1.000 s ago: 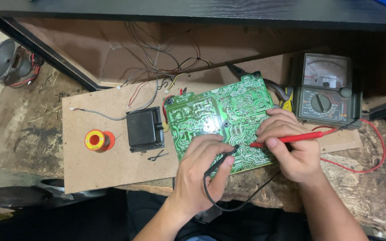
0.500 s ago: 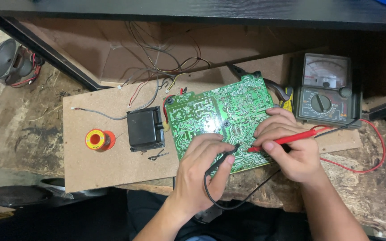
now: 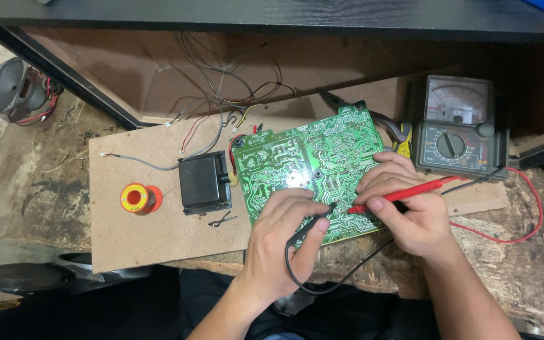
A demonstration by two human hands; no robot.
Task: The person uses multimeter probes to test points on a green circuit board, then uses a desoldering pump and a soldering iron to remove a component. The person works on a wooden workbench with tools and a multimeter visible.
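Your left hand point(image 3: 284, 242) still pinches the black probe point(image 3: 313, 225), your right hand point(image 3: 410, 211) the red probe point(image 3: 401, 192), tips unmoved, nearly meeting on the board's point(image 3: 303, 167) near edge. Left of the board sits a transformer point(image 3: 204, 182); right of it, farther off, the meter point(image 3: 458, 129).

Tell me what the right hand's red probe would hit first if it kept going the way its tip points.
The right hand aims the red probe left and slightly down; its tip already seems to touch the green circuit board, near the black probe tip.
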